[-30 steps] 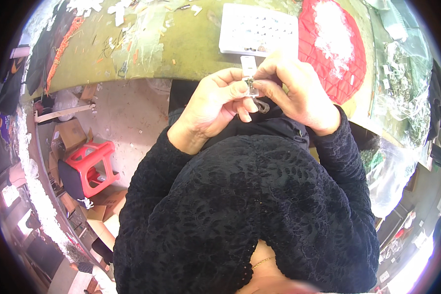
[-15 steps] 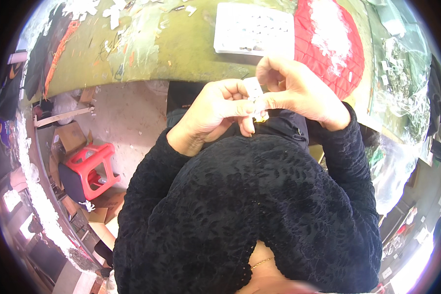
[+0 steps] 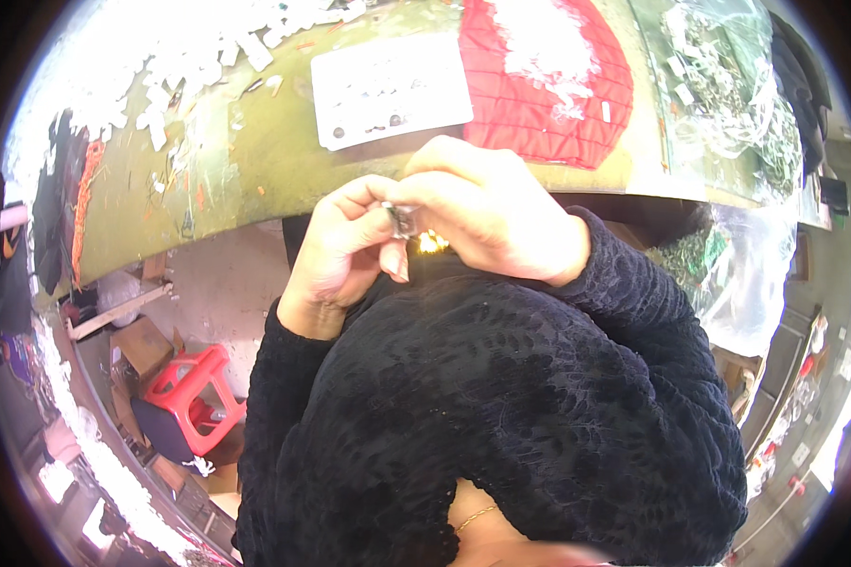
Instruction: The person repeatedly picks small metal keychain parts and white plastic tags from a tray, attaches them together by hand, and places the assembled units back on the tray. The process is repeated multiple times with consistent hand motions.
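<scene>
My left hand (image 3: pixel 342 248) is closed, its thumb and fingertips pinching a small silvery-grey piece (image 3: pixel 403 221) in front of my chest. Close against it, my right hand (image 3: pixel 494 210) has its fingers curled in over the same piece. Its fingertips are partly hidden behind the back of the hand, so what they grip is hard to see. Just below, by the right palm, a small shiny yellow thing (image 3: pixel 432 243) shows; its kind is too blurred to tell. Beyond the hands, a white tray (image 3: pixel 336 132) on the table holds several small round dark and silvery pieces.
A red quilted cloth (image 3: pixel 591 142) bearing a pile of white strings lies right of the tray. White scraps (image 3: pixel 156 118) litter the green table (image 3: pixel 241 180) at left. Stringed tags (image 3: pixel 714 71) lie at far right. A red stool (image 3: pixel 194 397) stands on the floor at left.
The view has shifted, so tray and cloth sit further left. The white tag seen between my hands no longer shows; a silvery-grey piece does. My right hand has turned and curled over it.
</scene>
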Demonstrator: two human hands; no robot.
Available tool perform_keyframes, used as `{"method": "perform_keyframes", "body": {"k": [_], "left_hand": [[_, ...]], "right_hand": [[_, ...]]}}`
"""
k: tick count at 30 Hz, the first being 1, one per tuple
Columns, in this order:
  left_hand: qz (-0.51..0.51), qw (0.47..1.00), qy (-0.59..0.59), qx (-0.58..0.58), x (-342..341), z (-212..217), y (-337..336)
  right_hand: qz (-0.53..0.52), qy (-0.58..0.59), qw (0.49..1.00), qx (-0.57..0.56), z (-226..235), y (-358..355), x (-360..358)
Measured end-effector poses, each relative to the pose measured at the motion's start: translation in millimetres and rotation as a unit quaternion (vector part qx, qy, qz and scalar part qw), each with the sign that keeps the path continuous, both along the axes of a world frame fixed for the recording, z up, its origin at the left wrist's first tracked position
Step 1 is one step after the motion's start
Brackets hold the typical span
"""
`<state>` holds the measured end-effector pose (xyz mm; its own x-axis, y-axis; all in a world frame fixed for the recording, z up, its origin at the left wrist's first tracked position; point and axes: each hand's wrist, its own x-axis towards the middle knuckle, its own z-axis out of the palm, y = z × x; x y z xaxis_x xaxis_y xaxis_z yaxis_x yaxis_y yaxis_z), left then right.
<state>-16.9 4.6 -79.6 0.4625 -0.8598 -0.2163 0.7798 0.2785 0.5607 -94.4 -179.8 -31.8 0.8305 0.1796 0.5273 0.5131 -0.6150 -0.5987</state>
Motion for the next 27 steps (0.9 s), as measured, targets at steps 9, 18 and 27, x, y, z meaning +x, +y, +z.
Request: {"method": "perform_keyframes", "body": {"k": [9,18,27], "left_hand": [[0.131,0.981,-0.112,0.089,-14.2,-0.5,-20.9],[0.146,0.931,-0.305,0.136,-28.8,14.0,-25.1],[0.062,0.982,-0.158,0.088,-13.2,14.4,-21.8]], "right_hand": [[-0.028,0.002,0.998,-0.063,-9.1,-4.2,-9.0],[-0.072,-0.014,0.995,-0.067,-10.9,2.0,-17.6],[-0.071,-0.075,0.994,-0.032,-20.4,-9.2,-20.0]]}}
